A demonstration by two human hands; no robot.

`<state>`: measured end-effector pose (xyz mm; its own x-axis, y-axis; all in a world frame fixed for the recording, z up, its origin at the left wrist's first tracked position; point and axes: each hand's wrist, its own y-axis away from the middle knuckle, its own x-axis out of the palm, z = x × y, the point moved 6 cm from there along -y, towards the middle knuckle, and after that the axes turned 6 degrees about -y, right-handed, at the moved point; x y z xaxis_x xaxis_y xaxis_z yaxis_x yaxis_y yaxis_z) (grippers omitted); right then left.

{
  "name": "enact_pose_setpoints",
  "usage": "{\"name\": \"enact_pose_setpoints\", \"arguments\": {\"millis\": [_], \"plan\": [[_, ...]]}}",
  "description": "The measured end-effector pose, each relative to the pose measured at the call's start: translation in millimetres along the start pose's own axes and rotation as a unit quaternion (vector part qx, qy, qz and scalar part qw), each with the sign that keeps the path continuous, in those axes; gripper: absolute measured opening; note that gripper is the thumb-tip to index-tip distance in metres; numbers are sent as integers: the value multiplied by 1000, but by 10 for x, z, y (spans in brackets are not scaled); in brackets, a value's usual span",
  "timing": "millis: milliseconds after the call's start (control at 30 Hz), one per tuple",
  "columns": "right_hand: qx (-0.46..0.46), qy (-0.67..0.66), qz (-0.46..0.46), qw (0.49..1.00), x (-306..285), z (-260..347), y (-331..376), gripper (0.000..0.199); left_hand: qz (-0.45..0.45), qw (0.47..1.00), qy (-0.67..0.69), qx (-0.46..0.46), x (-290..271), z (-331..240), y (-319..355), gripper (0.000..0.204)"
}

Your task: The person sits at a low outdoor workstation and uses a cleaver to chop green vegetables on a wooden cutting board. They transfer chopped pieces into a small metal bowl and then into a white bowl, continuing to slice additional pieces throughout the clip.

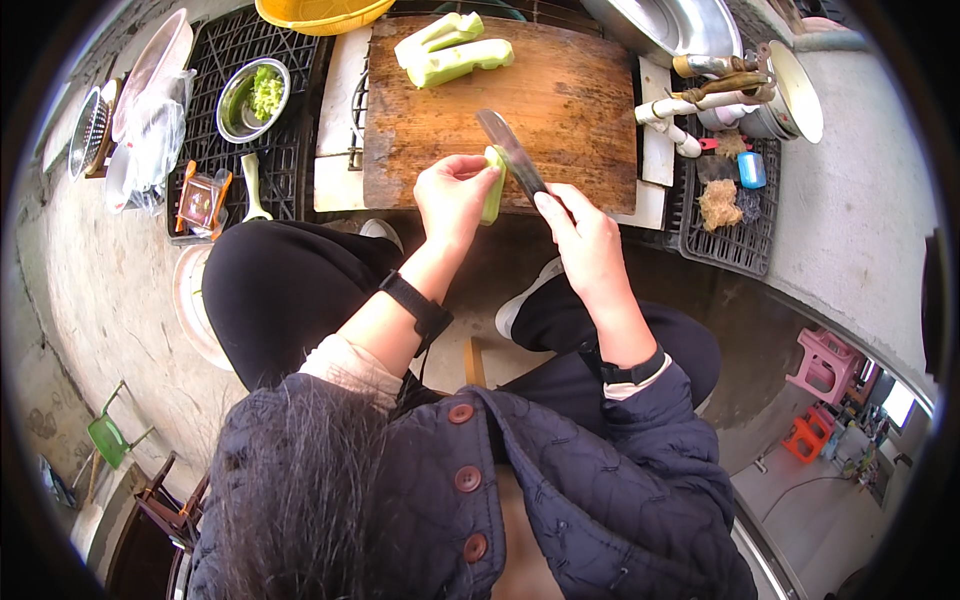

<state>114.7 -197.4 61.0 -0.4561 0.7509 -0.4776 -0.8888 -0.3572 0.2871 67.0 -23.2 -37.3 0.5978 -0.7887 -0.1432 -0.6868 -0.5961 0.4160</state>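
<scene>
My left hand [450, 200] pinches a pale green vegetable stem [492, 200] upright at the near edge of the wooden cutting board [430, 130]. In my right hand [585, 238] is a kitchen knife [513, 153], its blade slanting up and left. The blade lies right beside the stem's upper end; whether it touches cannot be told. Thicker pieces of pale green vegetable stem [460, 62] lie at the board's far left.
To the left, a metal bowl [238, 105] with chopped green bits stands on a black crate [215, 60], near a pale green peeler-like tool [254, 188]. A yellow basket [322, 12] and a metal basin [675, 25] sit at the back. Faucet pipes [690, 105] jut in from the right.
</scene>
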Motion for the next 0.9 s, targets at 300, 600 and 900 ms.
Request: {"name": "enact_pose_setpoints", "arguments": {"millis": [300,600,900], "plan": [[3,3,0,1000,-6,-42,-26,34,6,1000,4,-15,8,1,2,25],[24,82,19,996,-13,67,62,31,-3,1000,-4,0,-8,-15,-2,26],[7,51,1,999,46,-19,-21,32,-4,999,-32,-3,-9,-20,61,30]]}}
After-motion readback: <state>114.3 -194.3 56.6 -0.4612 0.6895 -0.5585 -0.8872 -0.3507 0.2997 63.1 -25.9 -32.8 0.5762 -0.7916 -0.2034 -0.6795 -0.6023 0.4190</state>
